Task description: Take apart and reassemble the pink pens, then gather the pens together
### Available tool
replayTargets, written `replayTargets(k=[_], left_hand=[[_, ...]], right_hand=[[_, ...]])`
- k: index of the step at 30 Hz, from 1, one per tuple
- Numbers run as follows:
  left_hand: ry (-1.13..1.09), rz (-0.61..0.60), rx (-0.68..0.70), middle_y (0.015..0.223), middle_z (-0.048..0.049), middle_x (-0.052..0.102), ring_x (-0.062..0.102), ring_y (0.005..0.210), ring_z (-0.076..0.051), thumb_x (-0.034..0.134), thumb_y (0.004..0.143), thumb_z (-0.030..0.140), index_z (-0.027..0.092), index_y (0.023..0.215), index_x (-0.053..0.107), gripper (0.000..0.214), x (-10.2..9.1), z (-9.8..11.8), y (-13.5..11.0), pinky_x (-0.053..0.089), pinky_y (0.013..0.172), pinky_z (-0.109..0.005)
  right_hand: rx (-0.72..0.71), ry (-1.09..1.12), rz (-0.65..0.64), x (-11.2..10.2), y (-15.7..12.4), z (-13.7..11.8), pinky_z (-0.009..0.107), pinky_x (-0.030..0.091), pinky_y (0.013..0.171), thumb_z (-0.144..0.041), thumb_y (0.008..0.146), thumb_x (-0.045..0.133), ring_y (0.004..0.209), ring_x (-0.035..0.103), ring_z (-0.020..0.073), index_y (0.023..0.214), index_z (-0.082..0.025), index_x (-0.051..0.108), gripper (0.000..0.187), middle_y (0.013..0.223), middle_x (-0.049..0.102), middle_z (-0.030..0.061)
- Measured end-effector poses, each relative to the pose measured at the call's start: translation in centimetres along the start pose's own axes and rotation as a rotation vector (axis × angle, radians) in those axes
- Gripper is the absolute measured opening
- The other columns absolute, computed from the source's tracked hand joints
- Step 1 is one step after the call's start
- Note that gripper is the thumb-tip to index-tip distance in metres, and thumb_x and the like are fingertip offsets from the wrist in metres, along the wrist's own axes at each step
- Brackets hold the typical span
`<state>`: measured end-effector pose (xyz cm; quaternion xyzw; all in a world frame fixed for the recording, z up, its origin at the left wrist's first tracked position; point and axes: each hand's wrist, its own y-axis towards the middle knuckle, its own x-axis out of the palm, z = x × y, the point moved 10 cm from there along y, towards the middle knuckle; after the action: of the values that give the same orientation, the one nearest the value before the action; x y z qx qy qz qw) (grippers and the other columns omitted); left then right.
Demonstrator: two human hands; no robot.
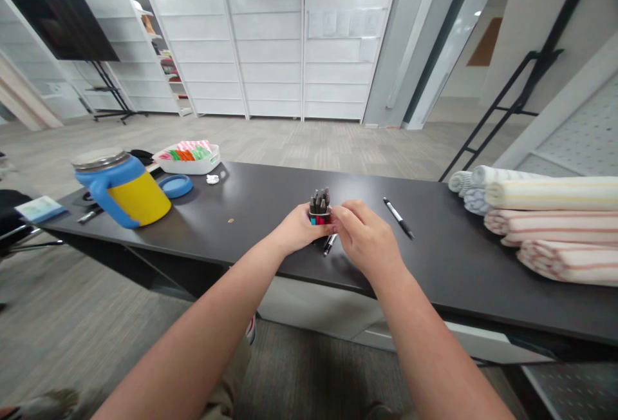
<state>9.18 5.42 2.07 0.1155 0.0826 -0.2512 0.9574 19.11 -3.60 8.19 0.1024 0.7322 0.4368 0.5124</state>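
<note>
A bundle of pens stands upright above the dark tabletop, tips upward, with a pale ring round it; I cannot tell whether this is a band or a cup's rim. Blue and red show below the ring. My left hand is wrapped round the bundle's left side and front. Close against its right side, my right hand has its fingers pinched together at the ring; what they grip is hidden. A loose pen lies just below the hands. Right of my right hand lies another black-and-white pen.
A blue-and-yellow jug with a blue lid beside it stands at the left. Behind them is a white basket of colourful packets. Rolled striped towels are stacked at the right. The table's front edge runs below my hands.
</note>
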Motion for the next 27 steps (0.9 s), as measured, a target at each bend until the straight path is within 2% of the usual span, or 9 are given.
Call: replayTargets(k=[9, 15, 19, 23, 27], left_hand=[[0.071, 0.085, 0.031, 0.07, 0.0018, 0.064, 0.055, 0.067, -0.014, 0.087, 0.07, 0.031, 0.015, 0.078, 0.067, 0.027, -0.7, 1.6, -0.6, 0.044, 0.068, -0.026], [0.023, 0.055, -0.001, 0.068, 0.0025, 0.062, 0.054, 0.065, -0.012, 0.081, 0.071, 0.025, 0.014, 0.078, 0.065, 0.021, -0.4, 0.6, -0.5, 0.043, 0.065, -0.025], [0.038, 0.003, -0.007, 0.072, 0.0002, 0.068, 0.06, 0.068, -0.014, 0.079, 0.073, 0.025, 0.014, 0.078, 0.066, 0.018, 0.1, 0.0, -0.5, 0.045, 0.067, -0.025], [0.035, -0.048, -0.042, 0.069, -0.0031, 0.07, 0.063, 0.065, -0.015, 0.078, 0.08, 0.036, 0.015, 0.075, 0.065, 0.026, 0.6, -0.8, -0.6, 0.048, 0.064, -0.025], [-0.192, 0.035, -0.08, 0.065, 0.0015, 0.063, 0.062, 0.059, -0.013, 0.085, 0.078, 0.049, 0.017, 0.087, 0.06, 0.041, -0.2, -1.8, -0.3, 0.05, 0.06, -0.025]], right_hand=[[-0.031, -0.027, 0.002, -0.5, 0.1, -0.7, 0.034, 0.052, 0.083, -0.019, 0.106, 0.046, 0.094, 0.066, 0.0223, 0.122, -0.023, 0.069, 0.028, 0.11, 0.071, 0.0116], [-0.06, -0.01, -0.049, 0.6, -0.1, -0.9, 0.032, 0.053, 0.081, -0.018, 0.107, 0.045, 0.092, 0.067, 0.021, 0.126, -0.02, 0.067, 0.029, 0.111, 0.07, 0.0117], [-0.061, -0.017, -0.071, 0.9, -0.2, -0.9, 0.031, 0.053, 0.08, -0.016, 0.105, 0.048, 0.092, 0.068, 0.021, 0.123, -0.019, 0.067, 0.026, 0.11, 0.069, 0.0111], [0.017, 0.024, -0.064, 0.6, -0.2, 0.0, 0.032, 0.053, 0.081, -0.019, 0.106, 0.048, 0.094, 0.069, 0.0216, 0.117, -0.02, 0.067, 0.022, 0.113, 0.07, 0.0106], [0.164, 0.083, -0.078, 0.6, -0.5, 2.7, 0.036, 0.054, 0.088, -0.02, 0.106, 0.049, 0.101, 0.069, 0.0244, 0.127, -0.017, 0.063, 0.026, 0.111, 0.072, 0.0113]])
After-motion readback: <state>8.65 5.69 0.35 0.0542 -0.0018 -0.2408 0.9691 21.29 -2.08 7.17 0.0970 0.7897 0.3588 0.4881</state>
